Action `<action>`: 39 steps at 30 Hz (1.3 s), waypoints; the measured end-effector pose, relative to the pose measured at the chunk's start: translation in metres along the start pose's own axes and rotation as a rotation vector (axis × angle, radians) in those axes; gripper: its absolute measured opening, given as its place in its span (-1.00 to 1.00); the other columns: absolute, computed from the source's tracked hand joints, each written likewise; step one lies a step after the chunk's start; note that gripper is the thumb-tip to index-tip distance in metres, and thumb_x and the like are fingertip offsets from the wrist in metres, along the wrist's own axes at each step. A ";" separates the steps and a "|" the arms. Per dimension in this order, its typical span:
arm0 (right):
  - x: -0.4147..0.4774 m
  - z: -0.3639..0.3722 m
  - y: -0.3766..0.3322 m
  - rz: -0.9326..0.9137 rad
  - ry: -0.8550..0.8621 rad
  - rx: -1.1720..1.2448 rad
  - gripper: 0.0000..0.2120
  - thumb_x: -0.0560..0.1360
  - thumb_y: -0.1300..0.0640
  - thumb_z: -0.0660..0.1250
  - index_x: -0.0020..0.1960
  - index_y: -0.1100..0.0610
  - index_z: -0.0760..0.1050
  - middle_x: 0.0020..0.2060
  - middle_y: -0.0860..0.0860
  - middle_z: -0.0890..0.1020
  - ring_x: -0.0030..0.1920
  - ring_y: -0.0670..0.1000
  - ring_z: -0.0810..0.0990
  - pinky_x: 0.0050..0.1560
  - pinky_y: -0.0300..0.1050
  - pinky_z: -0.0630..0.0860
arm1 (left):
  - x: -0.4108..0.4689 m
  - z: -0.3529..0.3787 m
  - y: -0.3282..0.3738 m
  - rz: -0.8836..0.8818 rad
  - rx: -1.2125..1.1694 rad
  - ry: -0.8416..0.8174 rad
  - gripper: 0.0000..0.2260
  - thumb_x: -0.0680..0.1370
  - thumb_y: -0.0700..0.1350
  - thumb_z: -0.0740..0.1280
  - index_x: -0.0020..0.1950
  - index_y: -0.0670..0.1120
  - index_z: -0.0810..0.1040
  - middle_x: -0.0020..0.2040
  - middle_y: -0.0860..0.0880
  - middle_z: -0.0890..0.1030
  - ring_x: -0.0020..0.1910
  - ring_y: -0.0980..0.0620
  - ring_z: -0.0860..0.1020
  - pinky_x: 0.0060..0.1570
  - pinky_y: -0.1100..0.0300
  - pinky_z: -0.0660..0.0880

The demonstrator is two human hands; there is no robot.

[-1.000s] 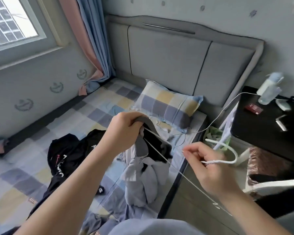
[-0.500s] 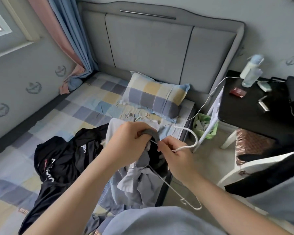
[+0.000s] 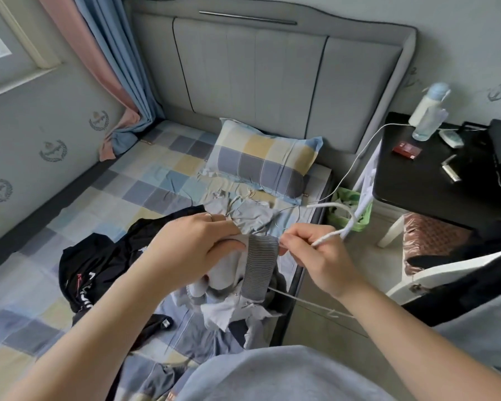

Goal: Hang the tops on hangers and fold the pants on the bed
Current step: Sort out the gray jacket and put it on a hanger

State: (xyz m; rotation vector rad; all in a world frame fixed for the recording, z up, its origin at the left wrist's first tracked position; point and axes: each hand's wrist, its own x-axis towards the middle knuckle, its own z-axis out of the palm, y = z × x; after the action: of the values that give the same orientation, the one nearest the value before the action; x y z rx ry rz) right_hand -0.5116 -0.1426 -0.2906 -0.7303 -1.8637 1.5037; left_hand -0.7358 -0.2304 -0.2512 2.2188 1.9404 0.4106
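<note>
A pale grey top with a dark grey ribbed collar [image 3: 261, 256] is held up over the right edge of the bed with the blue, grey and yellow checked sheet [image 3: 145, 180], and its lower folds are let down onto a heap of grey cloth there. Its bunched fabric, just left of the collar, is gripped by the left hand [image 3: 194, 244], whose fingers are curled round it. A thin white wire hanger [image 3: 334, 233] is pinched at the base of its hook by the right hand [image 3: 315, 256], right against the collar's right edge. One wire arm is seen coming out under the collar, and the hook is turned up and away past the bed's edge. A crumpled black garment with white and red print [image 3: 99, 256] is spread on the sheet left of the hands. Farther up, a checked pillow [image 3: 261, 163] is laid against the grey padded headboard [image 3: 272, 76]. A black bedside table [image 3: 417, 180] is set right of the bed.
</note>
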 end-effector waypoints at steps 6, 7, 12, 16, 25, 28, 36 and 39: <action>0.000 -0.031 0.009 0.046 -0.056 -0.172 -0.70 0.59 -0.09 0.29 -0.17 0.09 0.59 -0.48 0.06 0.38 -0.44 0.16 0.29 -0.35 -0.14 0.27 | -0.004 0.003 -0.021 -0.021 -0.236 0.143 -0.65 0.60 0.15 0.18 0.06 0.00 0.70 -0.16 0.16 0.60 -0.15 0.18 0.55 -0.20 0.17 0.51; -0.003 -0.034 0.012 0.059 -0.045 -0.184 -0.67 0.60 -0.16 0.26 -0.18 0.04 0.57 -0.46 0.14 0.37 -0.42 0.20 0.28 -0.33 -0.10 0.27 | -0.005 0.004 -0.023 -0.035 -0.250 0.158 -0.63 0.60 0.15 0.17 0.07 -0.01 0.70 -0.17 0.14 0.60 -0.14 0.17 0.55 -0.19 0.17 0.50; -0.009 -0.032 0.017 0.001 0.001 -0.327 -0.63 0.58 -0.23 0.13 -0.24 0.00 0.43 -0.46 0.16 0.35 -0.44 0.07 0.27 -0.35 -0.18 0.26 | -0.005 0.012 -0.007 0.030 -0.249 0.156 -0.72 0.63 0.02 0.25 0.04 -0.09 0.69 -0.20 0.23 0.51 -0.17 0.32 0.50 -0.17 0.47 0.38; -0.006 -0.020 0.007 -0.105 -0.065 -0.343 -0.64 0.62 -0.11 0.14 -0.26 0.06 0.39 -0.46 0.04 0.37 -0.46 -0.01 0.31 -0.37 -0.23 0.26 | -0.001 0.015 0.016 0.073 -0.302 0.195 -0.75 0.65 -0.04 0.24 -0.06 -0.12 0.63 -0.25 0.16 0.46 -0.25 0.18 0.47 -0.24 0.44 0.33; 0.004 -0.013 0.006 -0.240 0.100 -0.482 -0.74 0.62 0.02 0.24 -0.06 0.16 0.62 -0.25 -0.16 0.54 -0.17 -0.13 0.50 -0.08 -0.24 0.39 | 0.000 0.019 0.014 -0.012 -0.327 0.245 -0.66 0.64 0.03 0.22 -0.13 -0.18 0.61 -0.30 0.00 0.51 -0.26 0.07 0.49 -0.26 0.22 0.41; -0.005 -0.013 0.012 -0.400 0.389 -0.612 -0.78 0.58 0.11 0.27 0.08 0.21 0.61 0.00 0.01 0.58 0.12 -0.01 0.54 0.19 0.00 0.44 | -0.008 0.017 0.008 -0.137 -0.377 0.384 -0.78 0.63 -0.13 0.32 -0.16 -0.19 0.62 -0.33 -0.01 0.52 -0.27 0.06 0.47 -0.27 0.40 0.34; -0.009 0.038 0.033 0.091 -0.182 -0.371 -0.70 0.60 0.02 0.33 0.31 -0.14 0.41 0.16 -0.32 0.51 0.18 -0.30 0.46 0.17 -0.39 0.37 | -0.009 0.011 0.020 -0.297 -0.528 0.524 -0.79 0.63 -0.18 0.31 -0.17 -0.25 0.57 -0.38 -0.07 0.43 -0.40 0.09 0.34 -0.37 0.30 0.26; 0.001 0.046 0.031 0.052 -0.083 -0.334 -0.92 0.60 0.15 0.33 -0.03 0.16 0.49 -0.19 -0.07 0.49 -0.19 -0.17 0.44 -0.17 -0.26 0.35 | -0.005 0.014 0.022 -0.309 -0.553 0.517 -0.76 0.64 -0.16 0.30 -0.18 -0.25 0.55 -0.41 -0.03 0.38 -0.41 0.10 0.30 -0.38 0.28 0.23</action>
State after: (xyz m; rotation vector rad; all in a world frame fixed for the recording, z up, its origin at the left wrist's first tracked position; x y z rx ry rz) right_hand -0.5460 -0.1654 -0.3282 -0.8842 -2.2046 1.2839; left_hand -0.7110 -0.2377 -0.2586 1.5297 2.0057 1.3792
